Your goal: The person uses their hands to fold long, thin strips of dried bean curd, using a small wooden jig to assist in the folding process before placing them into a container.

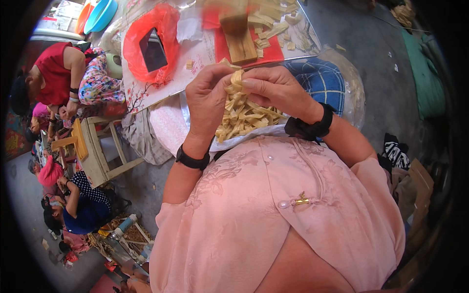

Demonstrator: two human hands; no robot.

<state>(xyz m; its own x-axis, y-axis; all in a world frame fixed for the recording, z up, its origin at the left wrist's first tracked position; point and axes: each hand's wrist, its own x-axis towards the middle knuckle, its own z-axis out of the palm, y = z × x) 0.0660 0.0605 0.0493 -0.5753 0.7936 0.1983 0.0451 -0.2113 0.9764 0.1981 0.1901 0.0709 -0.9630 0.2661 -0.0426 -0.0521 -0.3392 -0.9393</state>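
My left hand (207, 100) and my right hand (276, 88) meet in front of my chest, both pinching a pale yellow flat strip (236, 79) at its upper end. Below the hands lies a heap of the same yellowish strips (244, 119) in a shiny white-rimmed tray (254, 133) on my lap. Each wrist wears a black band. Further off, on the table, a wooden block (241, 45) stands on a red mat (271, 51) with more cut strips (273, 24) scattered around it.
A red plastic bag (168, 29) holding a dark phone (153, 49) lies on the patterned table cover. A blue checked cushion (322, 80) is at right. Several people sit at left around a wooden stool (100, 151). Blue and orange basins (100, 14) stand top left.
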